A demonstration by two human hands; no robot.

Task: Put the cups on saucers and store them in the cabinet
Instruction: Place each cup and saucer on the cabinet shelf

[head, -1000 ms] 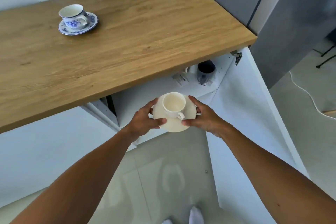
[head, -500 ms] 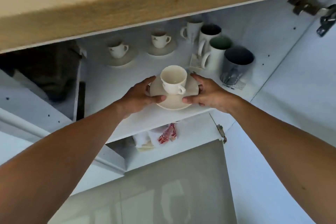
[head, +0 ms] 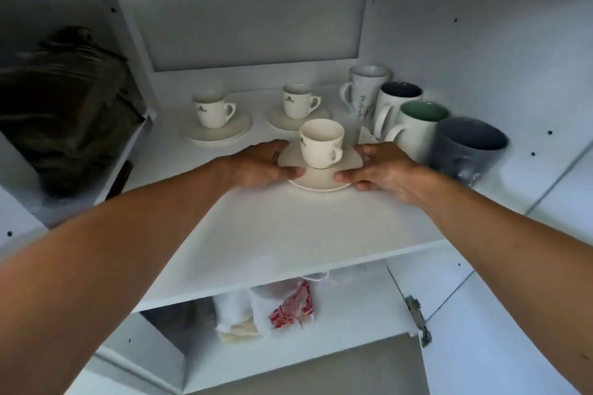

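A cream cup [head: 321,143] stands upright on a cream saucer [head: 317,181] that rests on the white cabinet shelf [head: 288,228]. My left hand [head: 263,165] grips the saucer's left rim and my right hand [head: 380,170] grips its right rim. Behind them stand two more cream cups on saucers, one at the back left [head: 215,111] and one at the back middle [head: 298,101].
Several mugs line the shelf's right side: a white one [head: 365,91], a dark-lined one [head: 399,102], a green-lined one [head: 420,127] and a grey one [head: 467,147] close to my right hand. A dark bag [head: 64,106] fills the left compartment. Packets [head: 266,308] lie on the lower shelf.
The view dropped from the countertop into the cabinet. Both hands carried the cup and saucer down and forward onto the shelf, deeper in than half a second ago.
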